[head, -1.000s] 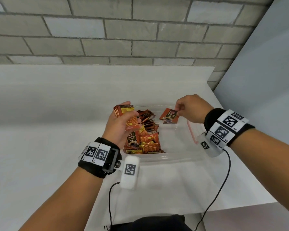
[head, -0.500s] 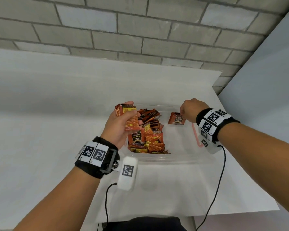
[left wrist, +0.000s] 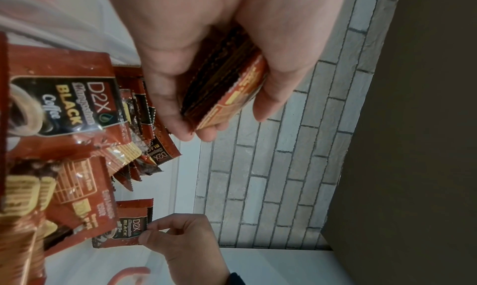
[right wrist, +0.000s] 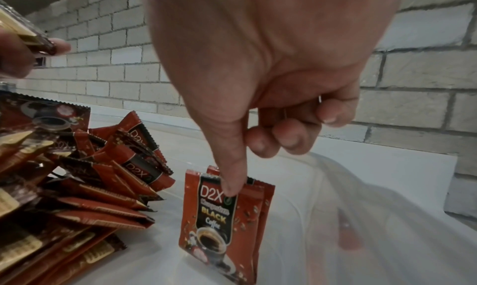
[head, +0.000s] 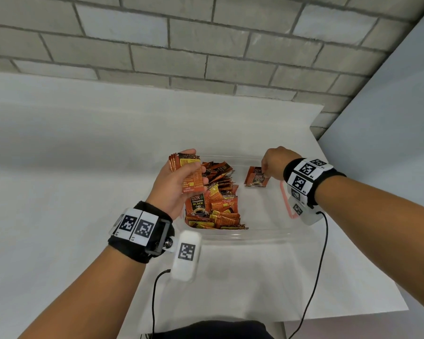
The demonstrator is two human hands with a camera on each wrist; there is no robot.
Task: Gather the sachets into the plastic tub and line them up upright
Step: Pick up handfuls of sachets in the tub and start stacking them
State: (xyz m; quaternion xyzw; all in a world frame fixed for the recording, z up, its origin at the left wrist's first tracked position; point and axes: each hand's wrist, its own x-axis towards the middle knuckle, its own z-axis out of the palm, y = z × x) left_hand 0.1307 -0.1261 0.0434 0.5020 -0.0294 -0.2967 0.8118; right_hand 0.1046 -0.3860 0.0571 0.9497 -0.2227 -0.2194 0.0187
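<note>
A clear plastic tub (head: 262, 232) stands on the white table. A heap of red coffee sachets (head: 220, 204) (right wrist: 77, 187) fills its left part. My left hand (head: 179, 182) grips a stack of sachets (head: 189, 171) (left wrist: 227, 89) above the tub's left rim. At the tub's far right, my right hand (head: 273, 165) (right wrist: 247, 138) pinches the top of two sachets (head: 256, 177) (right wrist: 224, 218) (left wrist: 123, 226), which stand upright on the tub floor.
The white table (head: 71, 167) reaches to a grey brick wall (head: 181, 45) behind. A plain panel (head: 389, 118) closes the right side. A red-edged clear lid or bag (head: 285, 199) lies by the tub's right wall. Cables (head: 316, 265) hang from both wrist units.
My right hand has lowered its sachet to the tub floor beside another one standing there. The left hand has kept its stack almost still. The head view has tilted up.
</note>
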